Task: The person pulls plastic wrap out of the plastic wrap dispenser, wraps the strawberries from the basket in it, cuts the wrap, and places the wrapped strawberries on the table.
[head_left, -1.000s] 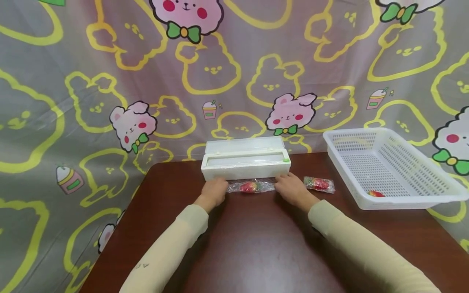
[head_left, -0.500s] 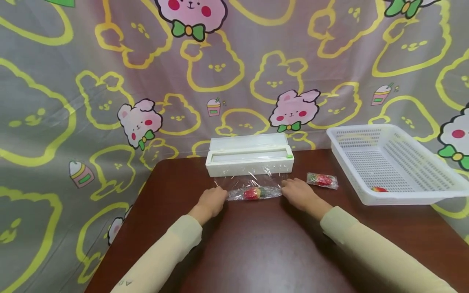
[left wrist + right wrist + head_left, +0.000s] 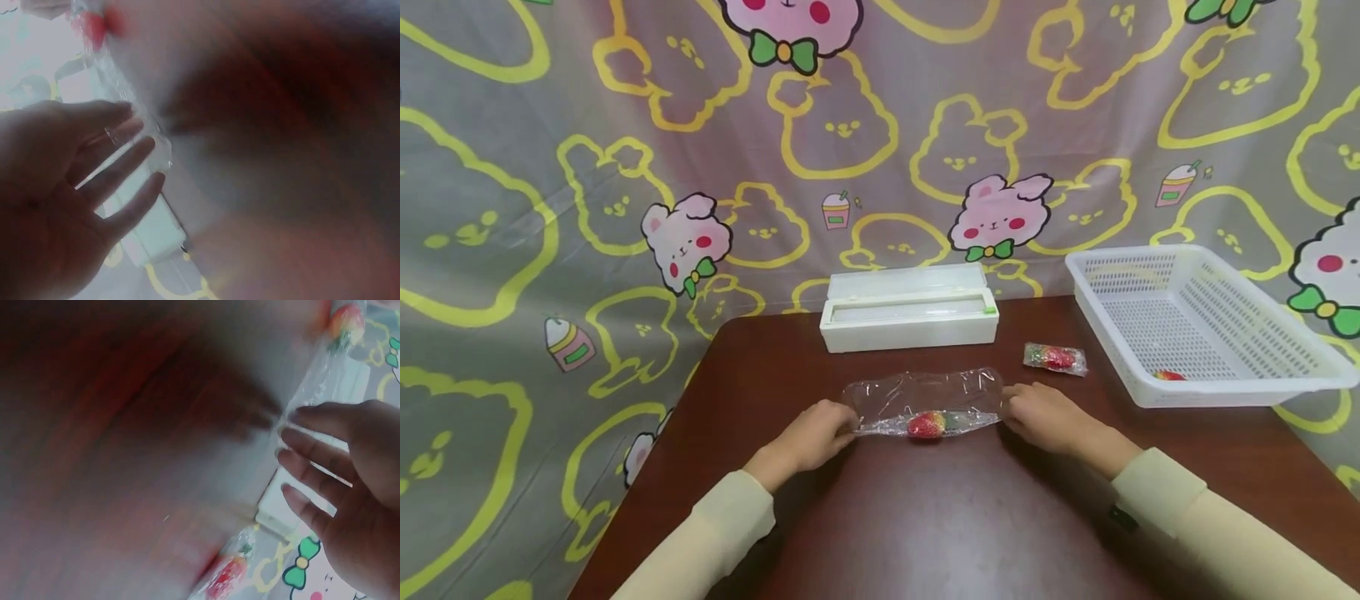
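Note:
A red strawberry (image 3: pixel 927 425) with a yellowish patch and green leaves lies in clear cling film (image 3: pixel 917 390) over the brown table. The film is rolled into a twisted strip along the near side, and a loose flap rises behind it. In the head view, my left hand (image 3: pixel 816 432) pinches the strip's left end and my right hand (image 3: pixel 1047 417) pinches its right end. In the left wrist view, the thumb and forefinger (image 3: pixel 128 122) meet at the film, the other fingers spread. The right wrist view shows the thumb (image 3: pixel 306 415) and fingertips at the film's other end.
Behind the film stands a white cling film dispenser box (image 3: pixel 910 336) with its lid up. A wrapped strawberry (image 3: pixel 1056 358) lies right of it. Further right is a white slotted basket (image 3: pixel 1232 388) with a red strawberry (image 3: pixel 1169 376) inside. A patterned curtain (image 3: pixel 850 117) hangs behind the table.
Both hands have drawn the strawberry and film toward me, away from the dispenser box. The film stretched between the box and the strawberry; now its far edge is free of the box.

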The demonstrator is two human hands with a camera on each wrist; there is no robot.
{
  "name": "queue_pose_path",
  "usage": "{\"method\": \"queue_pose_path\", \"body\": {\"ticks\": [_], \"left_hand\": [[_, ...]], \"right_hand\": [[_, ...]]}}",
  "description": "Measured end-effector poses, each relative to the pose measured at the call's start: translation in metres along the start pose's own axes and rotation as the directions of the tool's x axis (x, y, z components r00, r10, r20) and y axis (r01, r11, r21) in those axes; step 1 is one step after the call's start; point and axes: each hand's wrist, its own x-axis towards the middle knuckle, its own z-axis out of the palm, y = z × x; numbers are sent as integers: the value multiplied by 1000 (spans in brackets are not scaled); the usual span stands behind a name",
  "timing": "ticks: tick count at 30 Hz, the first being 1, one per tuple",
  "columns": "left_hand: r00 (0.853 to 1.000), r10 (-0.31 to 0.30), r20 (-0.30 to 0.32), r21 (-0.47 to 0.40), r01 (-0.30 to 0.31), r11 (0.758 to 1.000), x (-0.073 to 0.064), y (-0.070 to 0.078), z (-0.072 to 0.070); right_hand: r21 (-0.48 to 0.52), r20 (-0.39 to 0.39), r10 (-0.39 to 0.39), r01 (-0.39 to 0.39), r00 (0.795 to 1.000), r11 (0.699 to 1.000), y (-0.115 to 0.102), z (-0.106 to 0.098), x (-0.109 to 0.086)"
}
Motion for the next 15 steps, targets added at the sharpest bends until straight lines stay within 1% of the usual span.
{"method": "queue_pose_path", "body": {"ticks": [3,6,8,11,15], "left_hand": [[999,36,7,-76,-35,996,-7,-3,-1],[999,43,18,-126,-40,991,-12,-6,0],[999,36,24,-156,-32,987,-14,-7,1],[1000,23,9,-190,-21,982,-14,-8,2],[1000,-14,-11,-249,11,968,-16,-9,3]], "right_hand": [[93,7,-14,13,1000,996,2,-5,-7],[154,36,-20,15,999,988,3,-7,-11],[183,48,-17,8,999,983,4,-7,-13],[224,52,-6,-6,999,975,6,-6,-15],[325,58,-5,-14,998,946,12,-4,-16]]}}
